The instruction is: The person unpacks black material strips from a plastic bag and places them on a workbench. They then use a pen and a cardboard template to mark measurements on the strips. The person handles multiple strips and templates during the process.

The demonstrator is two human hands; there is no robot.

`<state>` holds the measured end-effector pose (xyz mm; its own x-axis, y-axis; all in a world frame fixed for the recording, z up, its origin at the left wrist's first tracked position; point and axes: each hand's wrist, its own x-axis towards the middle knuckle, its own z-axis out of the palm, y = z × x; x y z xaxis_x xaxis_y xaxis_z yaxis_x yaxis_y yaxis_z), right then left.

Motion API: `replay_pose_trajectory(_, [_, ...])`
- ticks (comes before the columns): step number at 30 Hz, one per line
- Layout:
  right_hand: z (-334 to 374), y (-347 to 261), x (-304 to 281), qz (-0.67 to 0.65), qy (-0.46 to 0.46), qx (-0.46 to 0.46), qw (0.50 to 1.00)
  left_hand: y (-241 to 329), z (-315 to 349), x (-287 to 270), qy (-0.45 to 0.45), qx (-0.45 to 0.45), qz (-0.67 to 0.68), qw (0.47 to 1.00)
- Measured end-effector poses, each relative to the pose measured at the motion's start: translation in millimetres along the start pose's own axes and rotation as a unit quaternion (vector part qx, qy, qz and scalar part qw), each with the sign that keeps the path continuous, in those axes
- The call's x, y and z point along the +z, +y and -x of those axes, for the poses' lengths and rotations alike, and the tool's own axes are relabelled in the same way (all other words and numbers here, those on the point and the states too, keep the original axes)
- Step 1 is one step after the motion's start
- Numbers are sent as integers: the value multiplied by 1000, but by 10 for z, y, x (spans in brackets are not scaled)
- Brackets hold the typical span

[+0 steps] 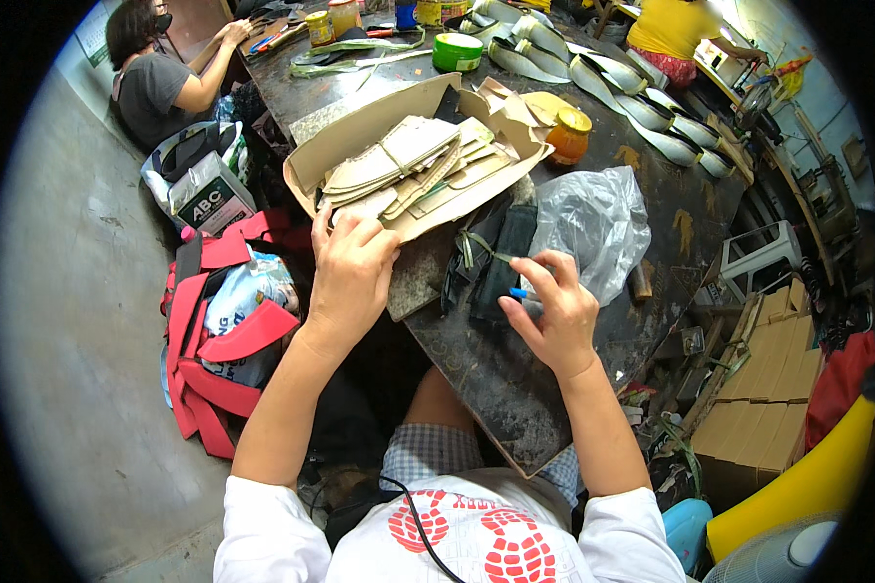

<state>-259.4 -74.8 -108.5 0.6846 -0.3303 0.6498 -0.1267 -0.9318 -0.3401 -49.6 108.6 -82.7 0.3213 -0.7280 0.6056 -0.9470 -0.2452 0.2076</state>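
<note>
A: What is closest?

B: The person's white shirt with red sole prints (510, 544), then the dark, scuffed tabletop (515, 389). Flat red strips (248, 330) are heaped to the left.

A: And the hands?

B: The right hand (559, 306) has its thumb and forefinger tips apart. A small blue piece (518, 292) shows by the thumb; I cannot tell whether it is gripped. The left hand (353, 262) touches the near edge of a shallow tan cardboard box (360, 134), fingers bent; whether they clamp it, I cannot tell.

A: Where are the tan flat card pieces (399, 155)?

B: Stacked inside that box. Right of it lie a black bundle with a pale tie (491, 282), near the right hand, and a crumpled clear plastic bag (598, 228).

A: Farther off?

B: An orange jar with a yellow lid (568, 144), a round green tub (457, 53), and a seated person in grey (165, 92) at far left.
</note>
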Motion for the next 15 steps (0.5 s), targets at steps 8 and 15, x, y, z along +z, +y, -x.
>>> replay_pose_trajectory(8, [43, -126, 68, -3, -106, 151, 983, 98, 218, -219, -51, 19, 55, 997])
replay_pose_trajectory(15, [-39, -181, -60, -1, -98, 157, 983, 130, 236, -314, 72, -47, 0, 996])
